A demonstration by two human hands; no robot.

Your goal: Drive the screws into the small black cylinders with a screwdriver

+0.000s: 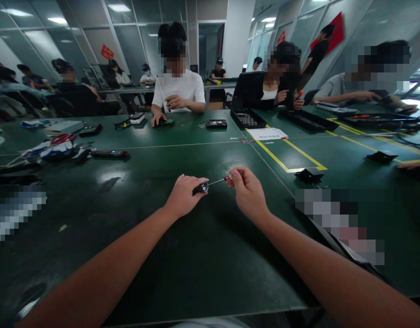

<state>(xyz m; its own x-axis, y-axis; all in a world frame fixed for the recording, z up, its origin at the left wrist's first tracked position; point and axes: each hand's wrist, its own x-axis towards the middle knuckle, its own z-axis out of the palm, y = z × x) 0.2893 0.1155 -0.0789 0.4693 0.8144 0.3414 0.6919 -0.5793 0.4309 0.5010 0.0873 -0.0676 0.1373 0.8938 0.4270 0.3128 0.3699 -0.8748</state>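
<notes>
Both hands are up over the green table (203, 255), and it looks like a bit-fitting step. The left hand (183, 196) is clenched around a dark screwdriver handle (200, 187), its metal socket end facing right. The right hand (246, 191) pinches a thin bit (219, 181) with a red collar, tip aimed at that socket. Next move, I'd judge: line up the shaft straight and push it home without bending.

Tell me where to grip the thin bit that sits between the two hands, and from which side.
Grip the bit at its red end, from the right, probably with a fingertip pinch, as the right hand does. The shaft is thin and lies almost level; its other end meets the metal mouth of the dark handle in the left hand.
</notes>
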